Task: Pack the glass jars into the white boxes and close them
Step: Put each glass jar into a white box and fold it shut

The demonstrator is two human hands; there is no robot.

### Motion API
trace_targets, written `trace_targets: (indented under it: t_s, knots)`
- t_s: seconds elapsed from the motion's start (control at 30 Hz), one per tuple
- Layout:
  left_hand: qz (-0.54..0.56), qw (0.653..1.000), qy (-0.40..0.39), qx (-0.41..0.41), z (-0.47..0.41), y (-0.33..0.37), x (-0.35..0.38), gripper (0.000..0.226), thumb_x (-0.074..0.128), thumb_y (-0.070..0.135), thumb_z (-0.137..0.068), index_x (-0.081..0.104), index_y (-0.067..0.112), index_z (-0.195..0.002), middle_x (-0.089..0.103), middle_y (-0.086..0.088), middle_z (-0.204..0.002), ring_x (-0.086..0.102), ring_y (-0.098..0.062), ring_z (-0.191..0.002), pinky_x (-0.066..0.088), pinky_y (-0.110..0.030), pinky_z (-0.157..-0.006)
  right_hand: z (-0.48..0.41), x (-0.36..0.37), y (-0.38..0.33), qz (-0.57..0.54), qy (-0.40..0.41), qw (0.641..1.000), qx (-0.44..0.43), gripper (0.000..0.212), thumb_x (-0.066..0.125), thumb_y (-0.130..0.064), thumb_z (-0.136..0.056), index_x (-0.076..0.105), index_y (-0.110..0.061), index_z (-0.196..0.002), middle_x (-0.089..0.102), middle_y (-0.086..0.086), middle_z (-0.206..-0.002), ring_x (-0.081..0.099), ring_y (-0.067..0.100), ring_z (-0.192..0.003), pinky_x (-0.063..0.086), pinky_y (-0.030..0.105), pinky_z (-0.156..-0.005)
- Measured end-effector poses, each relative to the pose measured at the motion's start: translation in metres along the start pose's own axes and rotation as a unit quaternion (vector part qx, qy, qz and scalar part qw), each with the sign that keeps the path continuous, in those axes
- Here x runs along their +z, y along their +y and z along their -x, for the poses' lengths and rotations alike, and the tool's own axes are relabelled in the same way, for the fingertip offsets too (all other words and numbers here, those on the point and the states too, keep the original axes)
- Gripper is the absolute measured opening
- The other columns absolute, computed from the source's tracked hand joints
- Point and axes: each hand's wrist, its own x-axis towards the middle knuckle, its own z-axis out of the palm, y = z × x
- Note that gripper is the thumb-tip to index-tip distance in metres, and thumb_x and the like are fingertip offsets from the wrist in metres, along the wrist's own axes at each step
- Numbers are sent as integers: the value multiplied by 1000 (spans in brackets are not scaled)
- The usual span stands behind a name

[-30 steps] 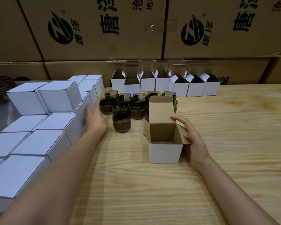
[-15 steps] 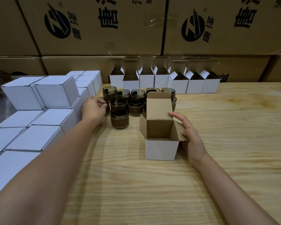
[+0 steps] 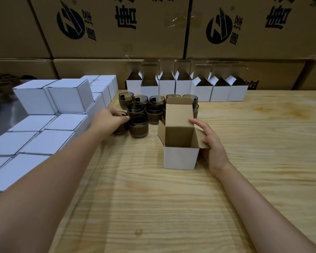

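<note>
The left hand [image 3: 109, 119] is curled over the top of a jar [image 3: 122, 128], fingers bent down around its rim and gripping it; the jar stands upright on the table [image 3: 171, 207]. Whether it has left the wood cannot be told. Touching it on the thumb side of that hand stands a second jar [image 3: 138, 126], and beyond the fingertips the other jars [image 3: 153, 108] crowd together, dark glass with brown bands, all upright.

Between the two hands sits the box [image 3: 181, 156], white outside and brown inside, open at the top with nothing seen inside it. Its lid [image 3: 179, 114] stands straight up at the far edge. The right hand [image 3: 212, 145] lies against the box's near side, fingers loose and nearly straight: the index fingertip touches the lid's edge and the other fingers rest on the side flap [image 3: 202, 141], which is spread outward. It grips nothing.

Just outside the left hand and along that forearm, closed boxes [image 3: 62, 99] are packed and stacked in steps. Well beyond both hands a row of open boxes [image 3: 182, 85] lines the table's far edge, lids up, and behind them rise large brown cartons [image 3: 117, 42] with black printing
</note>
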Motion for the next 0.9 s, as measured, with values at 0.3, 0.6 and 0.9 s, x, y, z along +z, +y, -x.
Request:
trace_targets:
  t_s: [0.3,0.6,0.9]
  knots:
    - [-118,977,116,138,13,11,-22,19,71,38,-84,65,20,-83,59,3,-90,50,-17,-84,38,-29,-66,0,1,0,-3,7,1000,6,54,34,-21,-72,65,-38,-113,62,-11,-118,60,11,-100,49,24,-73]
    - [118,927,-165,314,44,114,-44,33,79,16,-76,63,22,-104,68,3,-109,65,-8,-103,54,-24,-87,1,1,-2,5,7,1000,10,55,33,-20,-73,63,-37,-115,62,-23,-111,60,6,-100,50,24,-75]
    - [83,875,-375,296,57,138,-9,36,75,4,-77,64,21,-108,71,3,-107,66,-6,-104,53,-20,-89,0,2,-3,-21,-4,1000,2,53,35,-19,-71,66,-46,-104,68,-11,-105,63,10,-93,50,22,-69]
